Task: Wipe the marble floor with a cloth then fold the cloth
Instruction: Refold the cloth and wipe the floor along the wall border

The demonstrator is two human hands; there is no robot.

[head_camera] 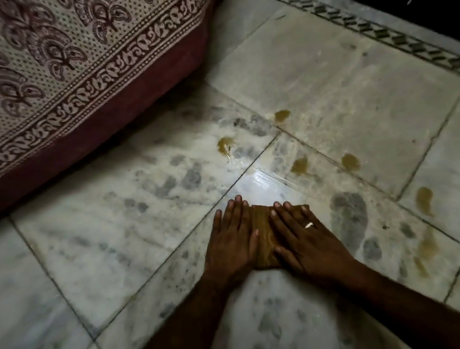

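Left hand [233, 243] and right hand [304, 240] press flat on the cloth [264, 227], bed edge [102, 129] well apart.

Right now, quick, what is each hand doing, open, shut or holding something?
Left hand: open, fingers straight, pressing flat on the folded brown cloth.
Right hand: open, fingers straight, pressing flat on the same cloth.

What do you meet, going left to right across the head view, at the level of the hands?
left hand → brown cloth → right hand → dark grey patch → brown stain
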